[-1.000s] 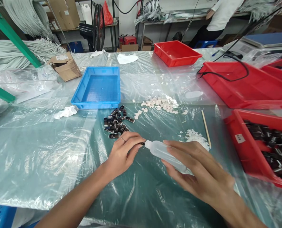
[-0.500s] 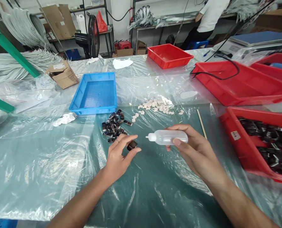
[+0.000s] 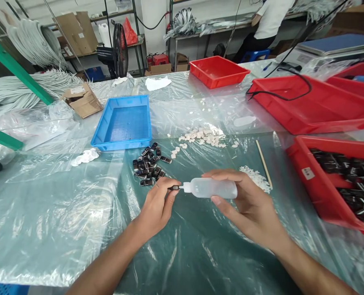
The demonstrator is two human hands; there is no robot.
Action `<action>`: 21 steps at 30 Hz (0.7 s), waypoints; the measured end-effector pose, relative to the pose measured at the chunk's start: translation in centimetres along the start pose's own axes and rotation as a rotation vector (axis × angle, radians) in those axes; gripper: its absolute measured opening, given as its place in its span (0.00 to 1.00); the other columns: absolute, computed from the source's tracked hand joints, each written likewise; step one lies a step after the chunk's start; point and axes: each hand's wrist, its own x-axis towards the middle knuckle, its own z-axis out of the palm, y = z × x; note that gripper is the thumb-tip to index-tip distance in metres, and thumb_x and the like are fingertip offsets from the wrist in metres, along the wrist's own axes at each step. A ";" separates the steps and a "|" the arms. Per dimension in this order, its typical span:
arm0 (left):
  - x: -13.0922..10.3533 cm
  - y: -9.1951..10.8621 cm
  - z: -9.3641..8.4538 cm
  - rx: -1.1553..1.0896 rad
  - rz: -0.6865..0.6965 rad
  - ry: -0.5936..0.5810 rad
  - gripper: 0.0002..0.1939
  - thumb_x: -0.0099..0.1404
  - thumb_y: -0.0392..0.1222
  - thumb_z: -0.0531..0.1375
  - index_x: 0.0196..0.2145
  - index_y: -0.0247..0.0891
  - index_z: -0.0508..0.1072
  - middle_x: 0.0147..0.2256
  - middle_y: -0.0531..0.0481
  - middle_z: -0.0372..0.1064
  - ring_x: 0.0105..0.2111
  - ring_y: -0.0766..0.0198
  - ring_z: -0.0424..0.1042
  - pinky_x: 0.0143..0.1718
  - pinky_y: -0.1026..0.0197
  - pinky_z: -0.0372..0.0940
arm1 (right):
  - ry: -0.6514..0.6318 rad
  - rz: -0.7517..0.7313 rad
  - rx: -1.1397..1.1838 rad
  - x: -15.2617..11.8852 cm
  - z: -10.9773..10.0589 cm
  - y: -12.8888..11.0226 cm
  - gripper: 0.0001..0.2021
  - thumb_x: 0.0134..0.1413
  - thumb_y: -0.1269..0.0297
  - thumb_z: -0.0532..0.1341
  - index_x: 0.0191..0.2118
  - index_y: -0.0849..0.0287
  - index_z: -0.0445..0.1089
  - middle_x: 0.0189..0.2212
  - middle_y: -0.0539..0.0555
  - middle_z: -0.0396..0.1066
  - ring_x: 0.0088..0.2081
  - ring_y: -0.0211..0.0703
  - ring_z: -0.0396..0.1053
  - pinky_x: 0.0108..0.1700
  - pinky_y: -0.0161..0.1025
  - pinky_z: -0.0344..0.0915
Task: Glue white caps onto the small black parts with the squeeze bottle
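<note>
Between the thumb and fingers of my left hand (image 3: 157, 205) is a small black part (image 3: 174, 187). My right hand (image 3: 249, 205) grips a translucent squeeze bottle (image 3: 214, 188), lying sideways with its nozzle pointing left. The nozzle tip meets the end of the black part, or is very close to it. Just beyond my left hand is a pile of black parts (image 3: 146, 164). Small flat white pieces (image 3: 203, 136) lie scattered past the hands. A heap of tiny white bits (image 3: 255, 178) shows behind my right hand.
A blue tray (image 3: 122, 145) stands at the back left. Red trays (image 3: 212, 85) stand behind and to the right; the nearest red bin (image 3: 313, 192) holds black parts. A thin stick (image 3: 264, 164) and crumpled white tissue (image 3: 85, 157) lie on the table. A person (image 3: 270, 20) sits in the background.
The bottle has moved left and slightly down to the black part in my left hand. My left fingers have closed in on that part, and the tiny white bits have come into view.
</note>
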 end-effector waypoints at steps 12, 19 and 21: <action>-0.1 0.0 0.0 -0.009 0.015 0.016 0.18 0.77 0.38 0.53 0.59 0.58 0.68 0.41 0.49 0.79 0.39 0.50 0.79 0.37 0.47 0.77 | -0.075 -0.402 -0.384 -0.7 -0.2 -0.6 0.40 0.58 0.76 0.66 0.72 0.43 0.57 0.56 0.61 0.76 0.51 0.59 0.78 0.43 0.56 0.80; 0.0 -0.1 0.1 0.000 0.042 -0.001 0.18 0.77 0.41 0.51 0.59 0.60 0.68 0.43 0.48 0.80 0.41 0.47 0.80 0.39 0.42 0.77 | -0.080 -0.419 -0.414 -1.0 -0.6 -0.7 0.42 0.56 0.75 0.66 0.73 0.41 0.58 0.55 0.61 0.78 0.47 0.63 0.80 0.39 0.58 0.80; -0.1 -0.1 0.2 0.010 0.054 -0.002 0.19 0.77 0.40 0.52 0.60 0.60 0.67 0.43 0.48 0.80 0.41 0.48 0.80 0.38 0.43 0.77 | -0.072 -0.417 -0.391 -0.9 -0.6 -0.9 0.42 0.56 0.76 0.66 0.73 0.41 0.58 0.54 0.62 0.78 0.45 0.62 0.80 0.38 0.57 0.79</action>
